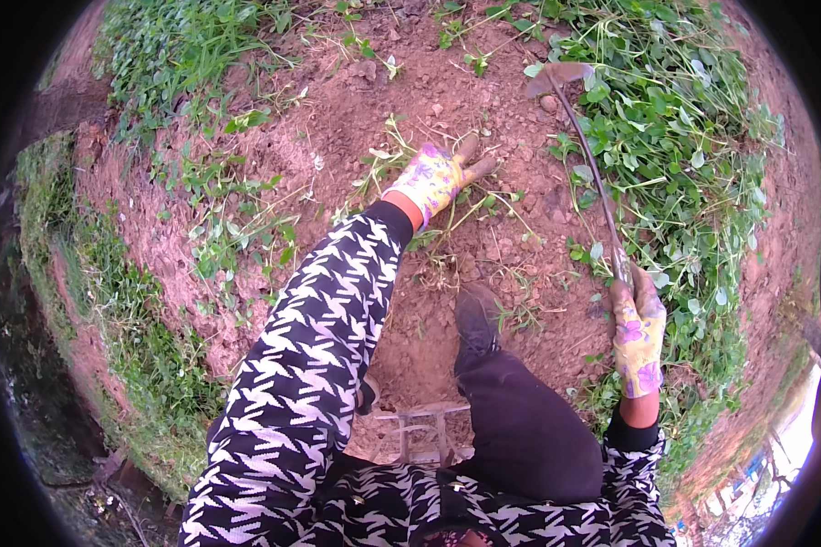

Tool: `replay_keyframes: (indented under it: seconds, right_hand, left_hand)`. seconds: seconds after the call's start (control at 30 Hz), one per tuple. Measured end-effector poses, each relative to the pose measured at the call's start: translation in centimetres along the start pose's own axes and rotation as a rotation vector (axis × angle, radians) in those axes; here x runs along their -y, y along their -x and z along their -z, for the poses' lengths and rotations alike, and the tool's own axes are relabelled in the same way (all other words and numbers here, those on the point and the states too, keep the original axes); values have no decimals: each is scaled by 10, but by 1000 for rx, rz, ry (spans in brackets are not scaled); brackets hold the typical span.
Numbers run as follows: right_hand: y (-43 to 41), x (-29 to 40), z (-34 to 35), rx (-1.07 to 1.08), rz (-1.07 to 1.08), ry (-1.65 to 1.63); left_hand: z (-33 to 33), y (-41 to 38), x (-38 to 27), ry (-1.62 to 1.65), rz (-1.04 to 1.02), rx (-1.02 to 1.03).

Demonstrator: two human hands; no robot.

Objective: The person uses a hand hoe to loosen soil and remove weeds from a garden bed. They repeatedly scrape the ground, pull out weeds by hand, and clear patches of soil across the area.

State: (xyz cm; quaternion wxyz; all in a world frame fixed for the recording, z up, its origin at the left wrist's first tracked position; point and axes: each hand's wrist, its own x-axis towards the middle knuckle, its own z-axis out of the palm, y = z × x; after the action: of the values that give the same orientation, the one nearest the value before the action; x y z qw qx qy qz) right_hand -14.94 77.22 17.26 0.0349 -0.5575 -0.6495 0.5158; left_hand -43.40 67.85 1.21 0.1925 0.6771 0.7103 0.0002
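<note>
My left hand (438, 176), in a yellow flowered glove with soiled fingers, reaches over bare reddish soil (397, 89). Pulled or trailing green stems (475, 215) lie under and beside it; whether its fingers grip any of them cannot be told. My right hand (636, 331), gloved alike, is closed around the lower end of a long-handled hoe (592, 161). The hoe's thin metal blade (557, 77) is at the far end, just above the soil or on it, beside leafy green plants (663, 137) on the right.
Low weeds (239, 225) grow on the left, with denser greenery (178, 55) at the far left. My shoe (477, 321) stands on the soil between my hands. A light-coloured slatted frame (424, 427), perhaps a low stool, is beneath me. Scattered clods and a small stone (549, 103) lie ahead.
</note>
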Motion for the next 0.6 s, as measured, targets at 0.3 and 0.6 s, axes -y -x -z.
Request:
replay_keyframes:
  seconds: [0.3,0.6]
  right_hand:
    - [-74,-103,-80,104,-40,161]
    - [51,-102,-62,190,-216,76]
  left_hand:
    - [-14,13,2,-106,57,113]
    - [-28,85,30,21,309,117]
